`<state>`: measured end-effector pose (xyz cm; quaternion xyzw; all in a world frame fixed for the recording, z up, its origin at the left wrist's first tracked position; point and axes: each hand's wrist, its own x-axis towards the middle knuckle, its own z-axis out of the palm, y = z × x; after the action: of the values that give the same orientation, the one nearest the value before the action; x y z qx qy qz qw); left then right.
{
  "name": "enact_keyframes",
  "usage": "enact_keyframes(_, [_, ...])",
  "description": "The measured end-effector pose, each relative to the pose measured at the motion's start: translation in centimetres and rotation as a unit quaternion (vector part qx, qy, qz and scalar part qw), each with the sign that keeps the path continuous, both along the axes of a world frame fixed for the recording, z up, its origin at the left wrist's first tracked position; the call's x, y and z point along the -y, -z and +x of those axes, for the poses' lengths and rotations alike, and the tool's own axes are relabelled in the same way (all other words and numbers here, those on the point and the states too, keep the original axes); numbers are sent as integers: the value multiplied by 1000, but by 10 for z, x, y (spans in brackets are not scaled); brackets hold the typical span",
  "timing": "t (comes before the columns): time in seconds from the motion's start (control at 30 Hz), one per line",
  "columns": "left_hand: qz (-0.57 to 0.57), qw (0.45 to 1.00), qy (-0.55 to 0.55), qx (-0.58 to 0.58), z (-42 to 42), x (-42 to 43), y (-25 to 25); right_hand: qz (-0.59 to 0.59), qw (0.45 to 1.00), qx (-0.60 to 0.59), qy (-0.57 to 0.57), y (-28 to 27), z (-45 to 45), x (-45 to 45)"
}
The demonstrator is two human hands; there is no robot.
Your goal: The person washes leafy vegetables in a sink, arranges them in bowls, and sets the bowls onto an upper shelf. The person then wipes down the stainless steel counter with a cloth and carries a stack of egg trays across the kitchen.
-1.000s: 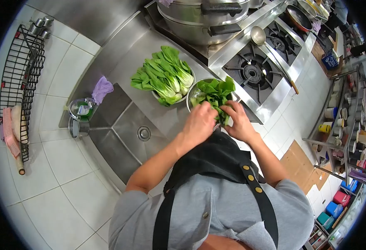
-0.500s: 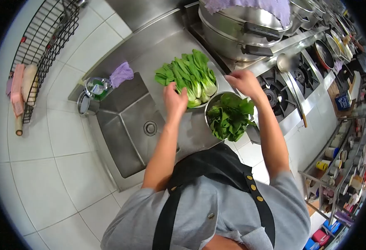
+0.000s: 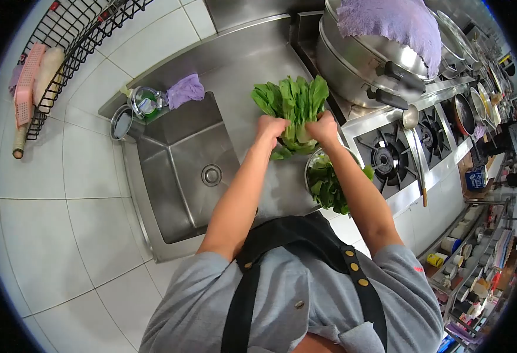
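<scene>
Starting at the far left, a black wire rack [image 3: 85, 29] is mounted against the tiled wall [image 3: 35, 235], with a pink perforated holder [image 3: 27, 82] at its lower end. To the right, a small metal pot [image 3: 122, 125] and a clear jar [image 3: 146, 105] with green contents stand side by side at the rear left corner of the sink [image 3: 159, 162]. A purple cloth [image 3: 185, 91] lies just beside the jar, along the sink edge. The round drain [image 3: 212, 175] is exposed in the basin floor.

Right of the sink, over the steel worktop [image 3: 240, 65], the left hand [image 3: 272, 127] is closed on the left side of the leafy greens [image 3: 293, 103]. The leaves point away from the person and the pale stems point toward the person. The right hand [image 3: 324, 126] is closed on the opposite side of the same bunch; part of its grip is hidden. The support under the bunch cannot be seen.

Adjacent on the right, below the right forearm, a metal bowl [image 3: 307, 170] contains darker leaves [image 3: 328, 185]. Beyond it, a large steamer pot [image 3: 349, 67] carries a second purple cloth [image 3: 388, 26]. A ladle [image 3: 410, 117] lies across the stove [image 3: 404, 194], between two burners.
</scene>
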<state>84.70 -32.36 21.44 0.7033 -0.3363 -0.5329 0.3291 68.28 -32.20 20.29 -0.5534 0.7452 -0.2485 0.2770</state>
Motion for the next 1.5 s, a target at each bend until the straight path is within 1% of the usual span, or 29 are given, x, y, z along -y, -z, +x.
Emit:
enact_keyframes(0.07, [-56, 991, 64, 99, -15, 0, 0, 42, 985, 135, 94, 25, -4, 12])
enact_keyframes(0.1, [-71, 978, 103, 167, -23, 0, 0, 69, 983, 153, 81, 32, -4, 16])
enact_keyframes(0.2, [-68, 969, 25, 236, -41, -1, 2, 45, 998, 12, 51, 10, 10, 9])
enact_keyframes(0.23, [-57, 979, -7, 197, -38, 2, 11, 5, 999, 46, 16, 6, 7, 6])
enact_keyframes(0.3, [-47, 997, 47, 29, -19, 13, 41, -53, 995, 77, -19, 10, 2, 5])
enact_keyframes(0.37, [-18, 988, 70, -133, -10, 15, 41, -78, 990, 105, -59, 16, -1, 8])
enact_keyframes(0.47, [-123, 976, -4, -178, -25, 8, 38, 20, 992, 123, -33, 12, 3, 22])
enact_keyframes(0.5, [-129, 978, 34, -162, -25, 6, 33, 50, 950, 309, -17, 2, 6, 19])
enact_keyframes(0.57, [-157, 962, 15, -224, -19, -1, 17, 10, 944, 326, -47, 26, 13, 31])
enact_keyframes(0.63, [-226, 937, 6, -266, -2, 1, 10, -42, 947, 297, -114, -20, 28, 21])
enact_keyframes(0.67, [-262, 923, -22, -280, 12, -6, -9, -99, 961, 228, -121, -37, 45, 19])
enact_keyframes(0.7, [-296, 908, -47, -293, 27, -17, -46, -121, 941, 268, -170, -93, 66, 1])
enact_keyframes(0.77, [-419, 879, -49, -223, 70, -41, -115, -297, 921, 103, -229, -169, 110, -30])
enact_keyframes(0.8, [-448, 869, -65, -202, 91, -55, -140, -404, 887, 54, -218, -185, 135, -39])
enact_keyframes(0.87, [-482, 847, -86, -208, 133, -92, -168, -428, 849, 158, -266, -221, 170, -69])
enact_keyframes(0.93, [-452, 860, -111, -211, 167, -127, -153, -407, 774, 336, -350, -200, 204, -86])
enact_keyframes(0.97, [-433, 867, -138, -203, 180, -136, -117, -313, 819, 304, -372, -164, 222, -93])
enact_keyframes(1.0, [-252, 913, -217, -236, 190, -145, -65, -177, 893, 283, -303, -89, 257, -99])
enact_keyframes(1.03, [37, 933, -225, -277, 209, -165, 1, 123, 896, 169, -392, -15, 272, -93])
enact_keyframes(1.07, [-5, 955, -137, -262, 200, -194, 26, 371, 833, 192, -364, 25, 270, -101])
enact_keyframes(1.1, [-54, 967, -55, -244, 189, -221, 50, 118, 793, -43, -596, 53, 270, -111])
enact_keyframes(1.13, [126, 895, -207, -374, 177, -226, 61, 138, 774, -48, -617, 55, 261, -121])
enact_keyframes(1.2, [61, 904, -221, -360, 155, -220, 18, 188, 842, 41, -504, 6, 230, -126])
enact_keyframes(1.23, [20, 908, -227, -351, 146, -205, -8, 160, 878, 90, -443, -23, 209, -116])
enact_keyframes(1.3, [-156, 897, -96, -403, 128, -176, -33, 54, 917, 186, -350, -82, 149, -103])
enact_keyframes(1.33, [-186, 906, -33, -380, 108, -159, -53, 43, 913, 180, -365, -122, 110, -90])
enact_keyframes(1.37, [-217, 909, 31, -355, 83, -141, -69, -20, 895, 289, -338, -102, 86, -76])
enact_keyframes(1.43, [-227, 893, 187, -340, 39, -105, -77, 2, 910, 317, -267, -134, 21, -70])
enact_keyframes(1.5, [-207, 857, 280, -381, -8, -70, -62, 15, 906, 358, -226, -138, -34, -68])
